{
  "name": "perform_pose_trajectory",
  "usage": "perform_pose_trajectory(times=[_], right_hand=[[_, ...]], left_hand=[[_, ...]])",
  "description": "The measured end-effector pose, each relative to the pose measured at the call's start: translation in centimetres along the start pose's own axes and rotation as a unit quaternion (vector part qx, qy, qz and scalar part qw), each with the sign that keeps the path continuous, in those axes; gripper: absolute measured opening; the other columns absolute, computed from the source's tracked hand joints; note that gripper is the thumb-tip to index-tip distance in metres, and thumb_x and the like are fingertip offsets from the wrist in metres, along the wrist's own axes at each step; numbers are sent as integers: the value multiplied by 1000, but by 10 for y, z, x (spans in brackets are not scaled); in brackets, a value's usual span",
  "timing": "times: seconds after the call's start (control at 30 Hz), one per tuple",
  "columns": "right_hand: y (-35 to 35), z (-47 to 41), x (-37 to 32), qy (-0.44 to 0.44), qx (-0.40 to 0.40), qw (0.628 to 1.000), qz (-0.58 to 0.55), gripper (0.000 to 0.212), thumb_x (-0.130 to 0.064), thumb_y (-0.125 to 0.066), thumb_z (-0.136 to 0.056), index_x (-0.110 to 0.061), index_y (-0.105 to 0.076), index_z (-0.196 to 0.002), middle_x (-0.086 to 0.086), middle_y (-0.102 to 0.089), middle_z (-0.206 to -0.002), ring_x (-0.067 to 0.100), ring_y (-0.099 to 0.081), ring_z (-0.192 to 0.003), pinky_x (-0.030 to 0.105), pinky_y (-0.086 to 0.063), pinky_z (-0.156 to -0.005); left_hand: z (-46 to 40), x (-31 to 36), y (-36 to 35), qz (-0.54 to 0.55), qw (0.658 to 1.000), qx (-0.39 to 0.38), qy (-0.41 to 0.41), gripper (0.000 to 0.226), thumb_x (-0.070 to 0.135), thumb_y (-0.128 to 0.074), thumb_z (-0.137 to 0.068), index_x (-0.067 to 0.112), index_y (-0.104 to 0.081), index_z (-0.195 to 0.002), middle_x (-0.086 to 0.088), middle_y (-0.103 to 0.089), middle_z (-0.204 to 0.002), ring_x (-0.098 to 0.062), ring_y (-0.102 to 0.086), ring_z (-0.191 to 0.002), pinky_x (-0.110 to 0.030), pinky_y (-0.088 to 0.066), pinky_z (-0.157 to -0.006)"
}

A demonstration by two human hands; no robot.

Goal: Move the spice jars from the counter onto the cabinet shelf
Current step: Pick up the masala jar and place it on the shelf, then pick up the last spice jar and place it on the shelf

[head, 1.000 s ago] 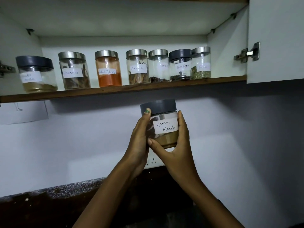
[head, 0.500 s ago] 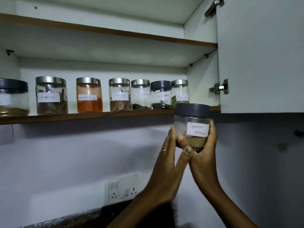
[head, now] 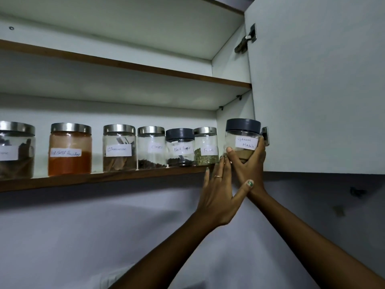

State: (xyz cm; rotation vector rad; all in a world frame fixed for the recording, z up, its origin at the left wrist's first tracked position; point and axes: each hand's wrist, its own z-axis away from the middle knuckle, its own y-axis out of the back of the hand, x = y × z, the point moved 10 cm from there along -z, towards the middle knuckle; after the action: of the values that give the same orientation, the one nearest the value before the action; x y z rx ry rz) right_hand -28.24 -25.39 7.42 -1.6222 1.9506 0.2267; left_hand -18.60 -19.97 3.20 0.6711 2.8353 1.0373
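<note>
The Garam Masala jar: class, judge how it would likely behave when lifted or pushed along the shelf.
The Garam Masala jar is probably light for its size, since only a low layer of powder shows. Its clear smooth wall may be slippery; the right hand grips it low. Wide and squat, it seems unlikely to tip upright, though on its side it could roll.

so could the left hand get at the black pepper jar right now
Probably yes. The left hand is open just under the shelf edge, and the black pepper jar stands up front with nothing before it.

A home kitchen: a white wall cabinet (head: 312,101) with its door open at 2 o'clock, hand-labelled spice jars (head: 69,150) lining its wooden-edged shelf (head: 100,179) at 9 o'clock.
</note>
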Motion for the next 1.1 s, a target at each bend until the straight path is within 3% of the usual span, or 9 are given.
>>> perform_pose_trajectory(times=[0.13,0.23,0.5,0.63,0.73,0.87,1.0,1.1], right_hand=[[-9,-24,26,-14,-8,999,48,93,-33,-70,-80,-16,-9,-148,15,-26,-148,31,-31,-136,49,-29,-111],[-17,-34,44,-22,-31,996,82,95,-33,-70,-81,-17,-6,-148,16,-22,-150,34,-28,-137,51,-26,-112],[-50,-42,71,-7,-122,985,122,97,-43,-63,-84,-19,5,-149,16,-18,-153,33,-27,-137,46,-27,-108],[-60,-44,76,-9,-132,979,153,96,-47,-58,-86,-16,7,-149,15,-16,-155,31,-21,-141,52,-16,-115],[-66,-42,83,-6,-146,969,197,89,-47,-50,-91,-12,8,-148,13,-21,-155,28,-22,-141,47,-5,-115],[-66,-41,90,-5,-135,965,224,81,-44,-44,-94,-8,4,-148,14,-26,-153,26,-24,-141,42,-4,-116],[-61,-37,86,-11,-121,967,222,79,-41,-45,-95,-9,2,-149,13,-20,-156,27,-18,-144,43,-3,-116],[-40,-19,61,31,-29,974,223,64,-31,-51,-93,-11,-21,-146,16,-30,-149,30,-26,-138,45,-14,-113]], left_hand=[[-23,-14,-8,-87,996,6,-22,80,64,-21,-92,18,6,-152,0,5,-161,-13,9,-147,-33,16,-113],[-27,-25,-14,-158,986,22,-53,81,66,-19,-91,17,2,-152,0,6,-161,-13,18,-146,-33,23,-111],[-27,-56,-31,-211,975,35,-53,84,67,-20,-90,15,2,-152,-1,7,-161,-16,18,-146,-33,30,-108],[-28,-60,-35,-238,969,40,-49,85,67,-20,-90,13,3,-152,-3,6,-161,-18,16,-146,-37,32,-106],[-28,-62,-37,-249,967,36,-45,85,67,-18,-90,13,5,-152,-4,8,-161,-18,17,-146,-38,32,-106],[-27,-62,-38,-253,966,30,-44,84,66,-19,-91,13,5,-151,-4,9,-160,-18,17,-146,-37,31,-107],[-26,-62,-36,-238,970,22,-51,82,63,-23,-92,12,4,-151,-3,8,-160,-17,14,-147,-36,26,-110],[-14,-59,-25,-184,980,24,-64,76,58,-29,-94,16,-3,-152,-1,0,-161,-15,7,-148,-35,18,-115]])
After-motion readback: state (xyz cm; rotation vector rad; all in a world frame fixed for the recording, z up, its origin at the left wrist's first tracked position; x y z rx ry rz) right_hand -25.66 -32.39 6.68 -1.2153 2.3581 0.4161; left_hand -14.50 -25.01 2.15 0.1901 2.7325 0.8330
